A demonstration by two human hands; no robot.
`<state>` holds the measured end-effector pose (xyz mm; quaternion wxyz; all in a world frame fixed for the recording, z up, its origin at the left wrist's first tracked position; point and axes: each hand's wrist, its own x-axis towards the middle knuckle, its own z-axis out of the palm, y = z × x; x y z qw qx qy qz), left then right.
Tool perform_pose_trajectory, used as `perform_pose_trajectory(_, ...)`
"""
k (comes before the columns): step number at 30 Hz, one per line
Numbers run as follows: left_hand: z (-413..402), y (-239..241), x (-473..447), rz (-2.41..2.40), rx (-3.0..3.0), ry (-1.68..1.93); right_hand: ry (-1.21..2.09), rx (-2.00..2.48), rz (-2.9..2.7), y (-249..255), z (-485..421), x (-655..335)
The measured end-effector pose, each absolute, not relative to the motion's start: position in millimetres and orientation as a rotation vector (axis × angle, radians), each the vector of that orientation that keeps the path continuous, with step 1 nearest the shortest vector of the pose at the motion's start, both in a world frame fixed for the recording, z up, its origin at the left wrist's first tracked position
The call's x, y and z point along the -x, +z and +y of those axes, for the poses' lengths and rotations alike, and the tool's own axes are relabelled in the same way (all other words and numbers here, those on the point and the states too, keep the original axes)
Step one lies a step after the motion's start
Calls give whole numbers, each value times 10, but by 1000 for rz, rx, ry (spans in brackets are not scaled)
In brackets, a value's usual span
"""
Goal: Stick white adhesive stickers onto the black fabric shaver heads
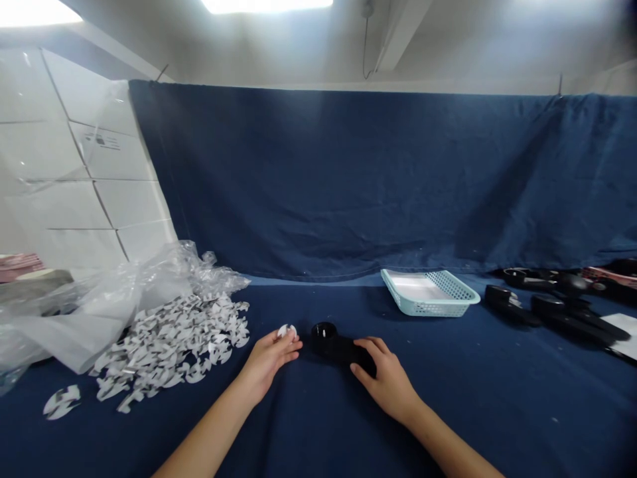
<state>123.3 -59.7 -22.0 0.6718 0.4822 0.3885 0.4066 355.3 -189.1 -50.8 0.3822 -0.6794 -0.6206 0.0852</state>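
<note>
My left hand [269, 362] pinches a small white round sticker piece [287, 330] between its fingertips, just left of a black plastic part. That black part [334, 344] has a round cup end and a handle and lies on the blue cloth. My right hand [385, 382] is closed over the handle end of it, holding it down. The two hands are a short gap apart.
A heap of white sticker pieces [174, 345] spills from a clear plastic bag [99, 305] at the left. A light blue basket [428, 292] stands behind. Several more black parts [547, 305] lie at the right. A blue cloth curtain [348, 179] hangs behind the table.
</note>
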Motion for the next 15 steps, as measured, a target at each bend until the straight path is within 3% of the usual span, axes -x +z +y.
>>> perform_pose_trajectory(15,-561,-223,-1223,840,-1008,919,217,1727,-1583,-525,-1889,-3574)
